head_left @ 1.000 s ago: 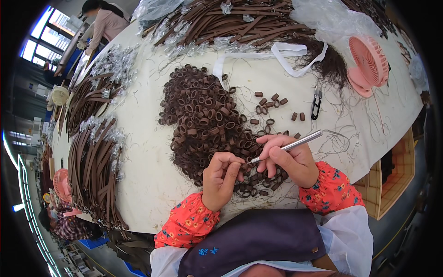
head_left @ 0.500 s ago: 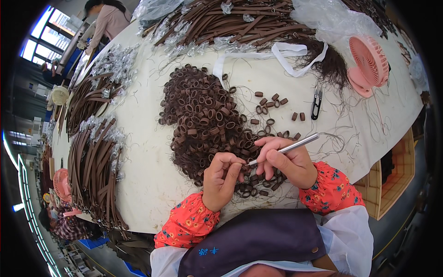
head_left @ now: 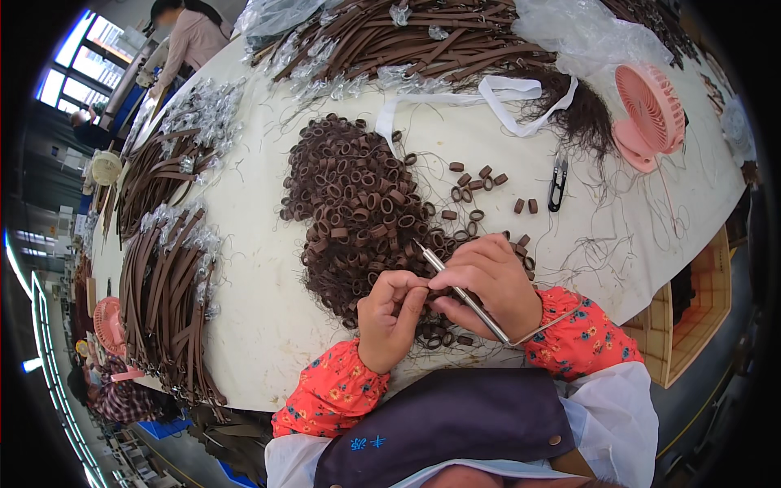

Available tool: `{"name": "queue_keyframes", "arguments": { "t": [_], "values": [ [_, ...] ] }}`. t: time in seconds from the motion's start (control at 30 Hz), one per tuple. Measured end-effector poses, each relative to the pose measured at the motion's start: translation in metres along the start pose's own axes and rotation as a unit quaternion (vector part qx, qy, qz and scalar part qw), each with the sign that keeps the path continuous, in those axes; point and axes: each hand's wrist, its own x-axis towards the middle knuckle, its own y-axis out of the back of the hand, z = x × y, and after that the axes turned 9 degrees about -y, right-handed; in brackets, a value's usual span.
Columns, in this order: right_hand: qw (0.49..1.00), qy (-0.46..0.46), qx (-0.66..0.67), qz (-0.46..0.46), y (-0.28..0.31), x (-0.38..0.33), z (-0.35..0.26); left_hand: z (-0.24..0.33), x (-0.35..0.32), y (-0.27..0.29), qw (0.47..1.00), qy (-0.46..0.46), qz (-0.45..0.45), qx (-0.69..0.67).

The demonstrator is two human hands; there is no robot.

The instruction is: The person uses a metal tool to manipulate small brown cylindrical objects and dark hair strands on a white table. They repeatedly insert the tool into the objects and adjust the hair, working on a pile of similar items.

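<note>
My right hand (head_left: 495, 281) is closed around a slim silver pen-shaped tool (head_left: 460, 291) with a cord at its back end. The tool's thin tip points away from me, over the pile of brown loops. Thumb and forefinger of my left hand (head_left: 389, 321) are pinched together, meeting my right fingertips; whatever lies between them is too small and covered to name. Just beyond both hands spreads a heap of small brown strap loops (head_left: 358, 187) with dark loose threads. Several single loops (head_left: 476, 184) lie scattered to its right.
Thread snips (head_left: 558, 183) and a pink fan (head_left: 648, 114) are on the right of the white table (head_left: 252, 325). Brown straps (head_left: 167, 301) in clear wrap lie left, more straps (head_left: 415, 41) at the back. A white ribbon (head_left: 504, 122) curls nearby. Another person (head_left: 191, 41) stands far left.
The silver tool has swung round in my right hand: its tip moved from my left fingertips to pointing away over the heap. My right fingers moved in against my left ones.
</note>
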Motion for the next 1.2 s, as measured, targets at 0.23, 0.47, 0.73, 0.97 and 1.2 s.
{"name": "queue_keyframes", "arguments": {
  "t": [0.23, 0.47, 0.73, 0.97, 1.2],
  "values": [
    [0.999, -0.01, 0.031, 0.022, 0.006, 0.002, 0.005, -0.007, 0.01, 0.009, 0.971, -0.103, -0.013, 0.216],
    [0.998, 0.056, -0.004, 0.035, 0.001, 0.0, 0.008, 0.004, 0.005, -0.002, 0.996, 0.014, 0.018, -0.08],
    [0.999, 0.017, 0.034, 0.014, 0.003, 0.001, 0.004, -0.01, 0.004, 0.014, 0.999, 0.006, -0.054, -0.006],
    [0.999, 0.028, 0.036, -0.004, 0.002, 0.001, 0.002, -0.002, 0.005, 0.004, 0.99, 0.042, -0.03, -0.135],
    [0.912, -0.199, 0.353, -0.071, 0.014, -0.006, 0.003, -0.002, 0.004, 0.003, 0.996, 0.02, -0.004, -0.084]
  ]
}}
